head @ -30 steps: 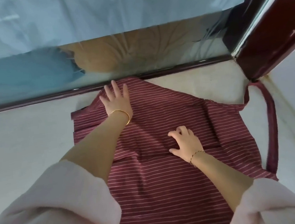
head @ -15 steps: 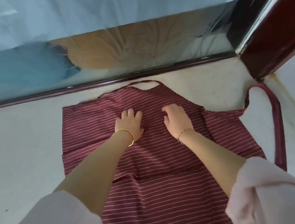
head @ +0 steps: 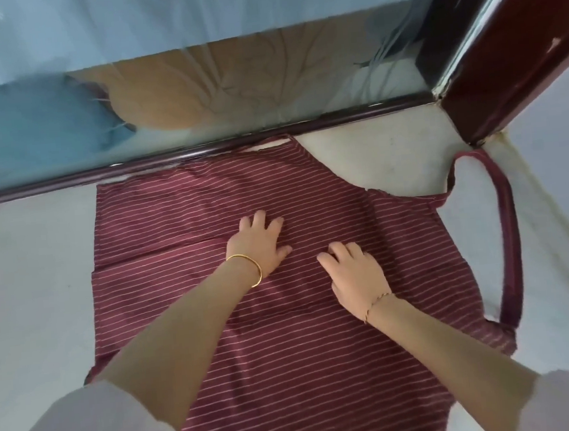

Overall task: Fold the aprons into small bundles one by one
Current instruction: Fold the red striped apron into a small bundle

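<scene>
Currently smoothing maroon striped cloth apron (head: 289,369) at frame centre — left hand (head: 258,243), right hand (head: 354,278) flat, fingers spread (next: fold over).

Maroon striped apron (head: 187,217) lies spread flat on pale floor (head: 23,272)

one head camera, tilted down

a single wide-angle view looks from the wearer's head forward and down, close over the apron (head: 289,369) spread on the pale floor (head: 30,272). a glass panel (head: 230,82) lies at 12 o'clock, a dark red frame (head: 521,67) at 2 o'clock.
</scene>
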`<state>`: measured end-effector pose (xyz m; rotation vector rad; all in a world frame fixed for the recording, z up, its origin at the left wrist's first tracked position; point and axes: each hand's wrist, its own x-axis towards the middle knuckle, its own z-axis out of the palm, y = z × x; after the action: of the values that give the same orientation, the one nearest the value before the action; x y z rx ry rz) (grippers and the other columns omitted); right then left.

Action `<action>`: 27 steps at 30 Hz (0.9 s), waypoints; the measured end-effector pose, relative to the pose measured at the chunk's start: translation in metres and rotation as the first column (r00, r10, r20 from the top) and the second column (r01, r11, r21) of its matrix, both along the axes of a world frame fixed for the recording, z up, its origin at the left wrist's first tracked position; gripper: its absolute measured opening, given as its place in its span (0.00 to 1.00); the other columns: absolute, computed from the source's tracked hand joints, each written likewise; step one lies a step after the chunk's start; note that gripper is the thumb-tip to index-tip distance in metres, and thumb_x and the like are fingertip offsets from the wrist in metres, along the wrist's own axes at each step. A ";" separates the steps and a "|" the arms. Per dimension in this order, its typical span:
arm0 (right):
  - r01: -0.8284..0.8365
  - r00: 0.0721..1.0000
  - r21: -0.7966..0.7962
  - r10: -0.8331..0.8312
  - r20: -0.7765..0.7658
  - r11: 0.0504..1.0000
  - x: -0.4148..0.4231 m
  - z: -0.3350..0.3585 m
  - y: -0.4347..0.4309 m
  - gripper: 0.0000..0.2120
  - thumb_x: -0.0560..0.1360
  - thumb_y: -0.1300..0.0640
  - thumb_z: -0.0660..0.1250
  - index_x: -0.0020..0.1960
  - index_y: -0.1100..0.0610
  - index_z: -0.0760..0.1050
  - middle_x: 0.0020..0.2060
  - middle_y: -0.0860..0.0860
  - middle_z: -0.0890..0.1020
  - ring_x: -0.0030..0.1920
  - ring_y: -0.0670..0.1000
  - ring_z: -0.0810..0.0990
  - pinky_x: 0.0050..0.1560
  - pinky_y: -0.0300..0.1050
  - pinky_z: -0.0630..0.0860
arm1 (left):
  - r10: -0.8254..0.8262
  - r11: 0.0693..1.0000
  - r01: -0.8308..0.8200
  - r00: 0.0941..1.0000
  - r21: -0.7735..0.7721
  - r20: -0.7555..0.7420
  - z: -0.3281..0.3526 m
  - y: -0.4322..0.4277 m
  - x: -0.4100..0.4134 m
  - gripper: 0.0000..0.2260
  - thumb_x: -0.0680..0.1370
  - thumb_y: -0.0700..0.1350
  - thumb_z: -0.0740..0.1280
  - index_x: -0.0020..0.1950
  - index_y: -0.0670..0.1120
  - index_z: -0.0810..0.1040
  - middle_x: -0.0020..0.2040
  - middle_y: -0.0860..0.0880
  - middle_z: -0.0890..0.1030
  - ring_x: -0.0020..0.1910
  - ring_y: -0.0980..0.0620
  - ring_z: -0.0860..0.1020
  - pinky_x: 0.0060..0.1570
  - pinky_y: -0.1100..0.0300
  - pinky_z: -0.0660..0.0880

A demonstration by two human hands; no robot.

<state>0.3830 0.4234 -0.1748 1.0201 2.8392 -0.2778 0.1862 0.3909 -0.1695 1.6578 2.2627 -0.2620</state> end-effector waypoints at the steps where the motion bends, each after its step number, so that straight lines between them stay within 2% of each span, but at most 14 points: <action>1: 0.039 0.997 0.034 -0.041 0.063 0.999 0.011 -0.004 0.009 0.21 0.74 0.57 0.67 0.66 0.52 0.69 0.63 0.52 0.72 0.61 0.55 0.72 0.55 0.50 0.74 | 0.014 0.998 -0.014 1.000 -0.059 0.004 -0.002 0.000 0.003 0.30 0.78 0.60 0.58 0.76 0.54 0.52 0.75 0.46 0.53 0.72 0.41 0.58 0.60 0.46 0.72; 3: 0.331 0.916 0.106 -0.346 0.203 0.938 0.045 0.000 0.045 0.23 0.76 0.55 0.61 0.70 0.54 0.64 0.66 0.55 0.69 0.65 0.57 0.69 0.62 0.53 0.69 | 0.055 0.990 -0.059 0.998 -0.128 -0.030 -0.002 0.006 0.005 0.32 0.79 0.59 0.59 0.77 0.54 0.47 0.77 0.45 0.49 0.74 0.40 0.54 0.62 0.45 0.70; 4: 0.504 0.810 0.156 -0.527 0.258 0.850 0.064 0.008 0.063 0.24 0.75 0.56 0.60 0.71 0.56 0.62 0.67 0.56 0.69 0.66 0.58 0.68 0.65 0.54 0.68 | 0.086 0.982 -0.093 0.995 -0.163 -0.049 0.000 0.008 0.004 0.32 0.79 0.57 0.59 0.77 0.53 0.46 0.77 0.45 0.48 0.74 0.40 0.53 0.63 0.44 0.69; 5: 0.595 0.719 0.204 -0.628 0.297 0.778 0.080 0.016 0.076 0.25 0.75 0.57 0.60 0.71 0.59 0.62 0.67 0.58 0.69 0.66 0.59 0.68 0.66 0.54 0.67 | 0.109 0.974 -0.121 0.992 -0.189 -0.070 0.001 0.010 0.005 0.32 0.80 0.56 0.59 0.78 0.52 0.46 0.78 0.44 0.47 0.75 0.40 0.52 0.64 0.44 0.68; 6: 0.590 0.718 0.250 -0.640 0.273 0.768 0.091 0.021 0.078 0.24 0.75 0.58 0.60 0.70 0.60 0.63 0.66 0.59 0.70 0.66 0.59 0.68 0.66 0.53 0.68 | 0.118 0.971 -0.135 0.988 -0.200 -0.096 0.004 0.012 0.010 0.31 0.80 0.54 0.59 0.78 0.50 0.46 0.78 0.43 0.46 0.75 0.40 0.52 0.65 0.45 0.68; 9: 0.358 0.926 0.097 -0.367 0.088 0.929 0.071 0.030 0.044 0.21 0.75 0.62 0.63 0.67 0.58 0.67 0.64 0.56 0.70 0.61 0.56 0.71 0.58 0.49 0.75 | 0.051 0.993 -0.068 0.985 -0.098 -0.167 0.006 0.010 0.034 0.26 0.81 0.51 0.59 0.76 0.46 0.54 0.76 0.40 0.52 0.73 0.40 0.59 0.65 0.47 0.68; 12: 0.120 0.993 -0.100 -0.118 0.020 0.988 0.052 0.018 -0.002 0.21 0.75 0.63 0.62 0.68 0.55 0.66 0.67 0.54 0.67 0.63 0.55 0.69 0.59 0.51 0.74 | -0.040 0.999 0.041 0.991 0.005 -0.126 0.008 -0.004 0.059 0.23 0.80 0.51 0.61 0.72 0.46 0.60 0.73 0.41 0.58 0.70 0.41 0.63 0.63 0.48 0.70; 13: 0.130 0.991 -0.103 -0.126 0.050 0.986 0.056 0.011 -0.005 0.22 0.76 0.62 0.62 0.68 0.54 0.66 0.68 0.53 0.66 0.65 0.55 0.68 0.61 0.53 0.73 | -0.050 0.999 0.048 0.995 -0.025 -0.085 0.007 -0.011 0.063 0.24 0.80 0.52 0.61 0.73 0.47 0.59 0.73 0.41 0.58 0.70 0.41 0.63 0.63 0.48 0.70; 17: 0.494 0.863 -0.042 -0.483 0.146 0.869 0.082 0.009 0.016 0.23 0.75 0.59 0.64 0.69 0.56 0.64 0.66 0.55 0.68 0.66 0.57 0.68 0.61 0.52 0.72 | -0.044 0.980 0.051 0.998 -0.191 0.043 0.011 -0.035 0.060 0.29 0.79 0.50 0.63 0.77 0.48 0.53 0.76 0.43 0.53 0.74 0.41 0.56 0.68 0.46 0.66; 19: 0.406 0.912 -0.021 -0.403 0.074 0.914 0.072 0.016 0.005 0.20 0.75 0.61 0.64 0.67 0.57 0.66 0.63 0.55 0.70 0.62 0.56 0.70 0.57 0.49 0.74 | -0.026 0.989 0.040 0.994 -0.139 0.104 0.017 -0.050 0.065 0.27 0.79 0.48 0.63 0.76 0.47 0.57 0.75 0.43 0.56 0.73 0.42 0.59 0.69 0.47 0.66; 21: 0.239 0.970 -0.114 -0.243 -0.028 0.964 0.056 0.022 -0.028 0.17 0.75 0.63 0.63 0.64 0.55 0.70 0.60 0.53 0.72 0.56 0.53 0.73 0.53 0.48 0.77 | -0.064 0.997 0.069 0.990 -0.039 0.123 0.023 -0.072 0.078 0.21 0.78 0.47 0.64 0.70 0.46 0.66 0.70 0.44 0.65 0.68 0.43 0.67 0.64 0.50 0.71; 23: 0.116 0.989 -0.231 -0.134 -0.063 0.966 0.048 0.023 -0.069 0.13 0.76 0.63 0.62 0.60 0.54 0.72 0.57 0.51 0.72 0.48 0.50 0.75 0.49 0.48 0.78 | -0.108 0.993 0.116 0.976 -0.029 0.190 0.029 -0.101 0.093 0.12 0.78 0.46 0.64 0.61 0.47 0.72 0.59 0.48 0.72 0.56 0.47 0.75 0.52 0.57 0.75; 25: 0.099 0.992 -0.304 -0.120 -0.050 0.947 0.052 0.019 -0.095 0.10 0.77 0.61 0.60 0.58 0.53 0.72 0.55 0.50 0.74 0.43 0.50 0.76 0.47 0.47 0.77 | -0.111 0.974 0.158 0.956 -0.160 0.272 0.037 -0.126 0.104 0.06 0.78 0.50 0.63 0.52 0.48 0.74 0.46 0.51 0.77 0.41 0.53 0.77 0.40 0.61 0.74; 27: 0.101 0.992 -0.342 -0.121 -0.038 0.934 0.063 0.014 -0.115 0.11 0.78 0.61 0.59 0.58 0.52 0.72 0.54 0.49 0.76 0.46 0.52 0.79 0.49 0.47 0.77 | -0.142 0.924 0.246 0.931 -0.293 0.335 0.046 -0.153 0.114 0.09 0.77 0.55 0.64 0.45 0.49 0.74 0.36 0.51 0.79 0.31 0.56 0.75 0.35 0.62 0.72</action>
<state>0.4462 0.3082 -0.1604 1.1090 2.6512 -0.7896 0.2999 0.2376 -0.1235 1.6155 1.7178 -0.3783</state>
